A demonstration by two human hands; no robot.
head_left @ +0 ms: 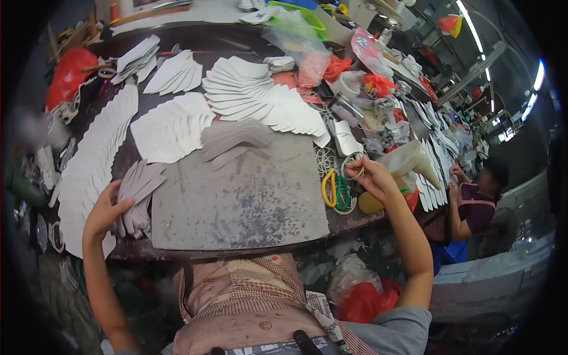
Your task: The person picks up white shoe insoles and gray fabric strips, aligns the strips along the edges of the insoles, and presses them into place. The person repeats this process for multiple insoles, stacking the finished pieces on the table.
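Note:
My left hand [107, 206] is closed on the left side of a bundle of narrow grey cut pieces [141, 192], its thumb lying over them. They are at the near left edge of a worn grey board [236, 195]. On the right, my right hand [373, 176] pinches a loop of white cord [352, 158]. Just below those fingers lie scissors [335, 190] with one yellow and one green handle. More white cord [324, 161] is tangled beside them. A fanned grey stack [234, 139] rests on the board's far edge.
White cut pieces fan out at the left [97, 160] and beyond the board [260, 94]. A red plastic bag [72, 77] sits at the far left. Bags and a translucent bottle-like container [405, 161] crowd the right. Another person [476, 195] works further right.

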